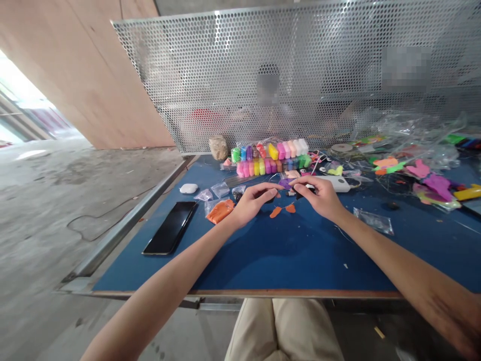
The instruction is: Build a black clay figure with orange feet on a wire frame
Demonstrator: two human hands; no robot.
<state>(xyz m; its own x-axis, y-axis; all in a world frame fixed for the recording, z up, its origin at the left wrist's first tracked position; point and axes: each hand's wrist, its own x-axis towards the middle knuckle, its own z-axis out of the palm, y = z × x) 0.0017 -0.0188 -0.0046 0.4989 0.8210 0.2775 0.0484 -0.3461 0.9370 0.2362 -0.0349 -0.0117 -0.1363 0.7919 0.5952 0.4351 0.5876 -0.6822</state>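
My left hand and my right hand face each other above the middle of the blue table, fingers pinched. A small black piece, possibly modelling clay, shows between the fingers of my right hand. Something dark also shows under my left fingertips, too small and covered to make out. Just below the hands are two small flat orange pieces, with what looks like thin wire near them. Left of my left hand lies an opened bag of orange clay. A white power strip is behind my right hand.
Rows of coloured clay packs stand at the back, beside a stone and before a perforated metal screen. A phone and white earbud case lie left. Clay shapes and plastic bags lie right.
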